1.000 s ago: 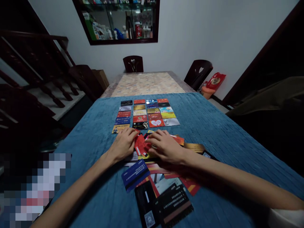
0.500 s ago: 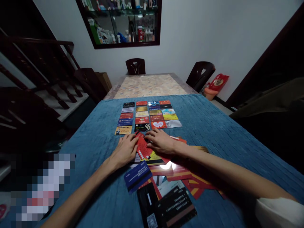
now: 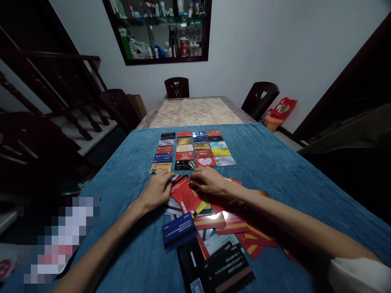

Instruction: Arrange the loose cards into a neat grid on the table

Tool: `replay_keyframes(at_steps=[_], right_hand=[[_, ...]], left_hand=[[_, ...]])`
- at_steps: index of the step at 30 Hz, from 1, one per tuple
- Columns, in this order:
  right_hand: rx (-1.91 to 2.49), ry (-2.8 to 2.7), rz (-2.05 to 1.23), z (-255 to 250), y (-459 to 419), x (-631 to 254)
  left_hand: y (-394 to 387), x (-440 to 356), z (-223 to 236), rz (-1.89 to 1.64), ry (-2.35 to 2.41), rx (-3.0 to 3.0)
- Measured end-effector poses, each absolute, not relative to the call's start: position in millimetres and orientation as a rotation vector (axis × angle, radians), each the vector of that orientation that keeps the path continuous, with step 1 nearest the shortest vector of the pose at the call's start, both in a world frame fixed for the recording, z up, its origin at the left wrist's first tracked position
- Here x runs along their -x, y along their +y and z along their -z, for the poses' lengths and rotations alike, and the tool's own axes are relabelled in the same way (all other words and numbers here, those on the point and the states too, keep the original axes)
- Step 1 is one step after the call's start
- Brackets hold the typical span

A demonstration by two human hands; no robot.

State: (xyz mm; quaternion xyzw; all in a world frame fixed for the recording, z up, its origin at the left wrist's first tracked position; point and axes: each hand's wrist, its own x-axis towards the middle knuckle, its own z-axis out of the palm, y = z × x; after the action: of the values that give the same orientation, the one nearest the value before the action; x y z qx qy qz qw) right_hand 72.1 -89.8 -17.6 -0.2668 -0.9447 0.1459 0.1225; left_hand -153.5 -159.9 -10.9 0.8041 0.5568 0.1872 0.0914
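Loose plastic cards lie in an overlapping pile between and below my hands. My left hand [image 3: 156, 188] is closed at the left edge of a red card [image 3: 183, 191], with thumb and fingers at its top left corner. My right hand [image 3: 209, 182] rests over the pile's upper right, its fingers bent inward near the red card; what they hold, if anything, is hidden. A blue card [image 3: 179, 231] lies below, and black cards [image 3: 230, 264] sit nearest me. Beyond my hands, cards lie face up in neat columns, including an orange heart card [image 3: 205, 161] and a black VIP card [image 3: 184, 165].
A blue cloth [image 3: 122, 179] covers the near part of the table, with patterned tabletop [image 3: 198, 112] beyond. Dark chairs [image 3: 259, 99] stand around it. A blurred-out object [image 3: 61, 240] is at the lower left. A glass cabinet [image 3: 165, 36] is set in the wall.
The red cards between my hands have shifted and turned, showing more of a dark stripe at the top. My right hand's fingers have curled in more. The view has moved slightly.
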Motion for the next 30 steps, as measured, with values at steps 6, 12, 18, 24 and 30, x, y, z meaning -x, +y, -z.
replay_keyframes(at_steps=[6, 12, 18, 24, 30], right_hand=[[0.612, -2.749, -0.333, 22, -78, -52], [0.445, -2.862, -0.215, 36, -79, -38], [0.505, -2.87, -0.233, 32, -84, -45], [0.67, -2.819, -0.499, 27, -88, -52], [0.581, -2.769, -0.678, 27, -87, -58]], left_hand=[[-163, 157, 10, -0.288, 1.779, -2.364], [-164, 157, 12, -0.285, 1.699, -2.351], [-166, 157, 10, -0.276, 1.594, -2.338], [-168, 155, 4, -0.181, 1.579, -2.298], [-168, 152, 6, -0.155, 1.647, -2.238]])
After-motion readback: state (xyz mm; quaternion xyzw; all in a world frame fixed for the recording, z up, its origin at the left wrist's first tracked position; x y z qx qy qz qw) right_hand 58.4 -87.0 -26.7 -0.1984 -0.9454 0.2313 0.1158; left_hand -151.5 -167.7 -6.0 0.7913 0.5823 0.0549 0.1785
